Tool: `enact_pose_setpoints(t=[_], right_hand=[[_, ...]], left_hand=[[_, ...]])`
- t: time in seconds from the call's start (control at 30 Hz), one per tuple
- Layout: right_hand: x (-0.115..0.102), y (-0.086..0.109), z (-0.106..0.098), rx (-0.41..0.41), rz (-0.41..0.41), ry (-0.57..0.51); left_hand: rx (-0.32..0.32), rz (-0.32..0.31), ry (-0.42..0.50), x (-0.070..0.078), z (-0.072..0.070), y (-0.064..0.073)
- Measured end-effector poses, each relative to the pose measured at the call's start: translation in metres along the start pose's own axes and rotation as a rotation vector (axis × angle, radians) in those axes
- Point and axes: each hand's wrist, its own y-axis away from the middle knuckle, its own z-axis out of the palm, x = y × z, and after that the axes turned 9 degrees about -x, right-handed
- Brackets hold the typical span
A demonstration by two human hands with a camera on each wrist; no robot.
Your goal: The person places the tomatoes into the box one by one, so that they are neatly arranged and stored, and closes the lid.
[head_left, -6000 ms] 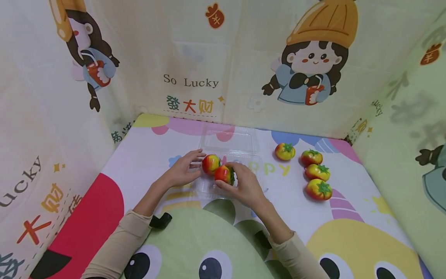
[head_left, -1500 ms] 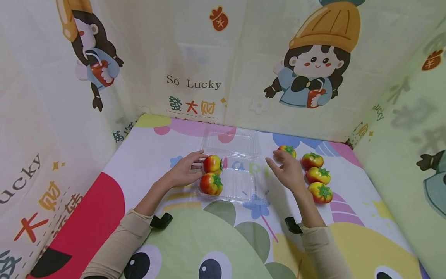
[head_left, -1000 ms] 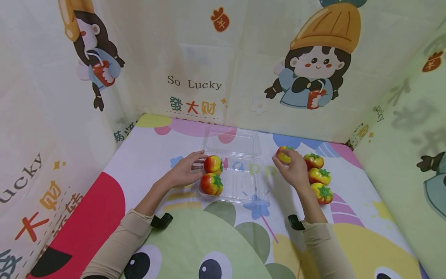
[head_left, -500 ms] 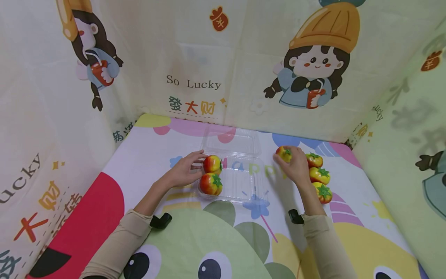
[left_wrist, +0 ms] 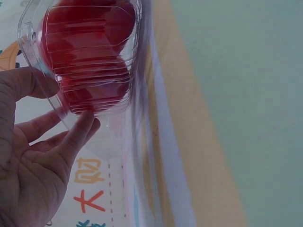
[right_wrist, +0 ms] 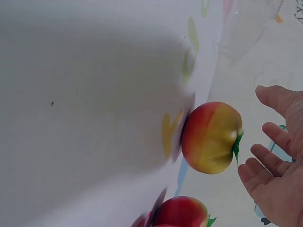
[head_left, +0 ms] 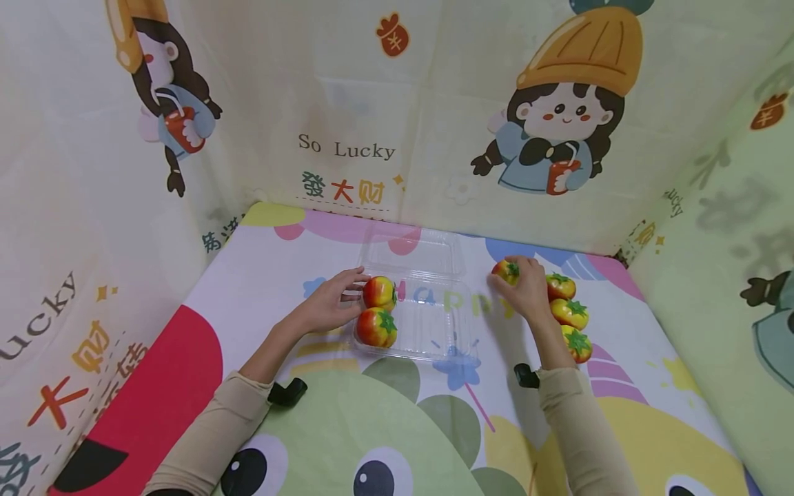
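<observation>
A clear plastic box [head_left: 428, 348] lies with its hinged lid [head_left: 412, 251] folded back. Two red-and-yellow toy tomatoes with green tops, the far one [head_left: 378, 293] and the near one [head_left: 375, 327], sit along its left side. My left hand [head_left: 327, 303] is at the box's left edge, and the left wrist view shows thumb and fingertips on either side of the plastic wall [left_wrist: 94, 75]. My right hand [head_left: 527, 286] has thumb and fingers round another toy tomato [head_left: 504, 271] on the table. The right wrist view shows its fingers [right_wrist: 270, 161] spread beside the tomato.
Several more toy tomatoes stand in a row right of my right hand, the middle one [head_left: 569, 313] partly behind the wrist. A printed cloth [head_left: 248, 275] covers the table. Printed sheets [head_left: 434, 124] hang behind and on both sides.
The near tomato in the box was put down on the left side. My right hand then moved right and closed round the rear tomato, which turned slightly. My left hand stays put.
</observation>
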Motion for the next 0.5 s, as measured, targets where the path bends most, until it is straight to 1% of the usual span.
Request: enact_pose_setpoints(t=[0.33, 0.5], right_hand=[[0.005, -0.010, 0.002, -0.065, 0.065, -0.003], [0.009, -0.013, 0.006, -0.076, 0.068, 0.019]], left_hand=[[0.002, -0.014, 0.005, 0.002, 0.000, 0.001], [0.007, -0.019, -0.004, 0.001, 0.000, 0.001]])
